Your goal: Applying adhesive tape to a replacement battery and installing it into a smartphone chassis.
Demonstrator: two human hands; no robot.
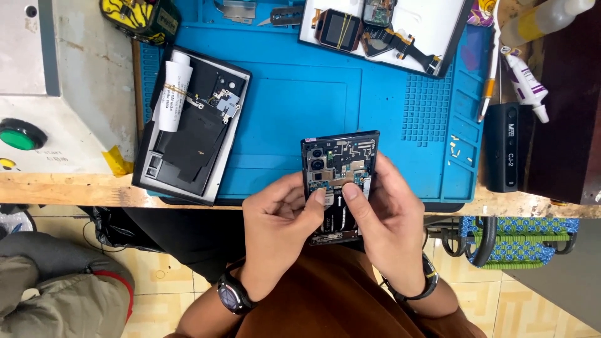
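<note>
An opened black smartphone [340, 156] with its back removed shows camera modules and circuit boards. Both my hands hold it above the front edge of the blue work mat [300, 100]. My left hand [278, 231] grips its lower left side, thumb pressing the board near the middle. My right hand [389, 228] grips the lower right side, thumb also on the board. The phone's lower half is mostly hidden by my fingers.
A second opened phone [188, 125] with a rolled white paper lies at the mat's left. A white tray [432, 25] with a smartwatch [335, 30] sits at the back. Tweezers, a white glue tube [526, 81], a black box [503, 147] and small screws [457, 147] are at right.
</note>
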